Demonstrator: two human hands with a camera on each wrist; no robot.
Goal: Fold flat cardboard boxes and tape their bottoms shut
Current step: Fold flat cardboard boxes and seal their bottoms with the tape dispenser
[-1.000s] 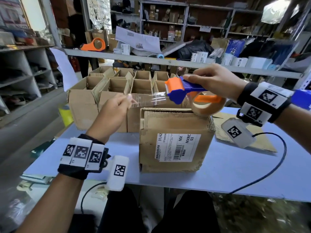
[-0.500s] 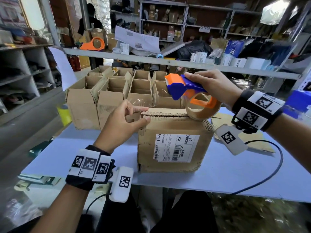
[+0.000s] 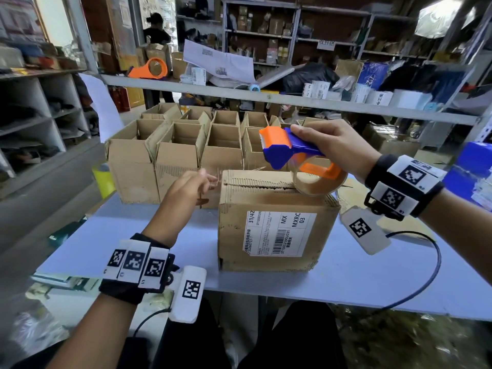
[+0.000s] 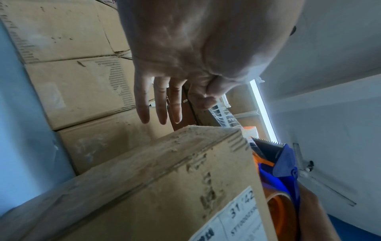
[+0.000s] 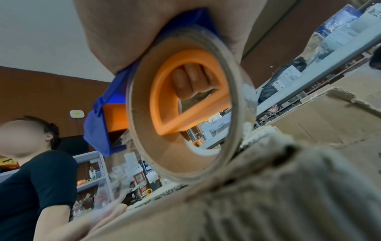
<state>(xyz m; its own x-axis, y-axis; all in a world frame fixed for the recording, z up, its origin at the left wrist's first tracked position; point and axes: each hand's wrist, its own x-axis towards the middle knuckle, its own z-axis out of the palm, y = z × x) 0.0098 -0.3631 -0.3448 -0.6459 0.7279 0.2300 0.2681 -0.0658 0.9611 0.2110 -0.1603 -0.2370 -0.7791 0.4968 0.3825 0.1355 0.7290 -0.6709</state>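
Note:
A brown cardboard box (image 3: 277, 198) with a white shipping label stands on the pale blue table (image 3: 372, 275), its closed flaps facing up. My right hand (image 3: 332, 142) grips the blue and orange tape dispenser (image 3: 287, 149), fingers curled through its orange handle (image 5: 191, 79). The tape roll (image 3: 319, 182) rests on the box's top right edge. My left hand (image 3: 210, 179) is just off the box's top left edge. Its thumb and forefinger pinch the end of the clear tape (image 4: 222, 112), and the other fingers (image 4: 160, 104) are straight.
Rows of open folded boxes (image 3: 175, 155) stand behind the labelled box. Flat cardboard (image 3: 354, 198) lies on the table to the right. A grey shelf rail (image 3: 266, 97) crosses overhead with another orange dispenser (image 3: 150, 67) on it. A black cable (image 3: 426, 275) loops over the table's right front.
The tape was stretched in the air above the box and has come down to its top. The roll now touches the box. My left hand has slid off the top left corner to the left.

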